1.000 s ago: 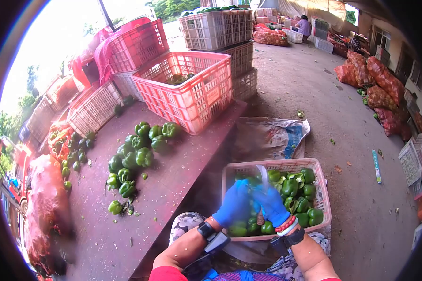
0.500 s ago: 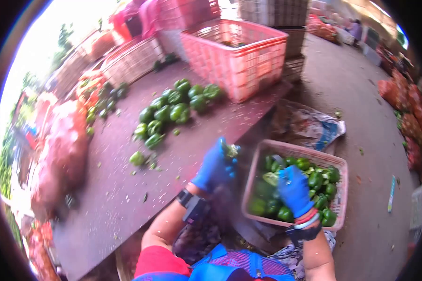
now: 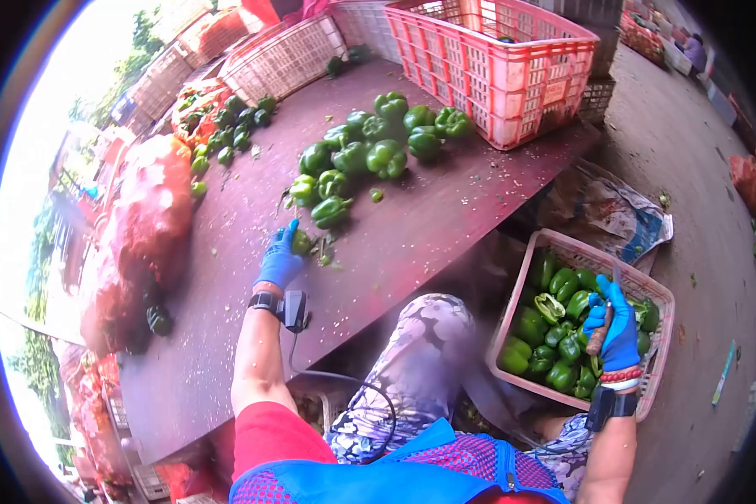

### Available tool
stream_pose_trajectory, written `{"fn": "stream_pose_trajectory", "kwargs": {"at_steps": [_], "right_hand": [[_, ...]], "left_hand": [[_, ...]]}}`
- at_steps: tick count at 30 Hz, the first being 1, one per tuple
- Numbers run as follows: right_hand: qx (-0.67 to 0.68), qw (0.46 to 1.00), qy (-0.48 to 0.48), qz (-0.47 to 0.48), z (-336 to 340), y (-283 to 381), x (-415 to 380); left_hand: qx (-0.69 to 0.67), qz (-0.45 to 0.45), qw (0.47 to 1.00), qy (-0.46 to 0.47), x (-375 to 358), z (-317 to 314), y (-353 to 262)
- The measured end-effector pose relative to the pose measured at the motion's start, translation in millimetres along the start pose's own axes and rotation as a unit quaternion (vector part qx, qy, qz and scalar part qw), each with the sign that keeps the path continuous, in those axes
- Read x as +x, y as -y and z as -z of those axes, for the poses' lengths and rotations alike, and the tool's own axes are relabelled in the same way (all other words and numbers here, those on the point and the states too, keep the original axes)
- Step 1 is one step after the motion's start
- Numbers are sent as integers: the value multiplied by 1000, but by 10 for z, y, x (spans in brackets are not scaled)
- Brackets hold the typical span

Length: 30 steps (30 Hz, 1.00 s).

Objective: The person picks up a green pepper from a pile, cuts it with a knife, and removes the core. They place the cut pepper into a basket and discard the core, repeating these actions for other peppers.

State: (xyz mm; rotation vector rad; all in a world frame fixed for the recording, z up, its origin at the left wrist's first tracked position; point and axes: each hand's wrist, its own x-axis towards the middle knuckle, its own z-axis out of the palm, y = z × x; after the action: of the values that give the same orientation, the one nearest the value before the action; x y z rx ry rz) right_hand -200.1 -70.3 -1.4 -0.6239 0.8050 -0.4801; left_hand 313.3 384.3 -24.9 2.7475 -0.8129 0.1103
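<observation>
- A lone pepper (image 3: 302, 243) lies on the table (image 3: 412, 227), at the 7 o'clock edge of the pile (image 3: 370, 151); the left hand (image 3: 280, 259), fingers spread, is closing on it, grip not yet clear.
- The right hand (image 3: 616, 329) is clamped on a knife (image 3: 601, 329) over the basket (image 3: 563, 248) at 3 o'clock.
- The basket looks about half full; many peppers remain on the table, so I judge the work midway.
- A red crate (image 3: 512, 59) stands at 1 o'clock.
</observation>
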Motion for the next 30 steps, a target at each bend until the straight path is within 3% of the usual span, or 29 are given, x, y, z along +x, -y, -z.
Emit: {"fn": "stream_pose_trajectory", "kwargs": {"at_steps": [1, 2, 5, 6, 7, 9, 10, 11, 12, 13, 14, 16, 18, 19, 20, 21, 23, 24, 28, 30], "right_hand": [[-48, 998, -24, 15, -90, -42, -46], [-54, 998, -32, 10, -128, -71, -59], [-131, 990, -19, 46, -260, -139, -120], [-161, 984, -3, 70, -235, -187, -70], [-192, 977, 12, 95, -229, -211, -48], [-227, 963, 50, 136, -385, -265, -104], [-197, 964, 108, 139, -498, -267, -191], [-183, 969, 135, 99, -600, -280, -251], [-179, 962, 183, 96, -622, -323, -271], [-262, 935, 176, 159, -853, -250, -463], [-328, 872, 188, 311, -929, -317, -427], [-337, 857, 202, 333, -925, -298, -431], [-417, 813, 165, 373, -804, -208, -414], [-479, 768, 135, 403, -647, -224, -335], [-423, 823, 133, 355, -560, -204, -331], [-359, 872, 124, 309, -473, -185, -330], [-312, 889, 105, 317, -315, -195, -264], [-362, 865, 111, 329, -244, -206, -245], [-520, 779, 124, 329, -92, -179, -292], [-543, 773, 94, 315, -16, -247, -287]], "left_hand": [[-24, 8, 999, 41, 105, 4, -107], [21, 24, 999, 26, 145, 20, -205], [-151, 198, 964, 95, 262, 189, -304], [-303, 284, 908, 48, 250, 226, -420], [-466, 312, 827, 45, 250, 267, -381], [-640, 278, 682, 219, 199, 437, -662], [-693, 274, 634, 208, 77, 504, -1216], [-623, 100, 754, 185, -24, 401, -1568], [-530, -86, 830, 150, -130, 268, -1888], [-488, -151, 842, 176, -275, 271, -2325], [-448, -216, 845, 196, -418, 274, -2765], [-541, -81, 728, 413, -667, 173, -3526], [-481, -60, 681, 549, -800, 76, -4048], [-572, -27, 546, 611, -783, -103, -4141], [-628, 23, 397, 669, -773, -241, -4256], [-636, 0, 423, 645, -813, -314, -4324], [-654, -42, 473, 588, -932, -364, -4456], [-643, -35, 502, 577, -946, -412, -4491], [-513, -160, 677, 503, -975, -663, -4600], [-476, -182, 716, 478, -1037, -632, -4707]]}}
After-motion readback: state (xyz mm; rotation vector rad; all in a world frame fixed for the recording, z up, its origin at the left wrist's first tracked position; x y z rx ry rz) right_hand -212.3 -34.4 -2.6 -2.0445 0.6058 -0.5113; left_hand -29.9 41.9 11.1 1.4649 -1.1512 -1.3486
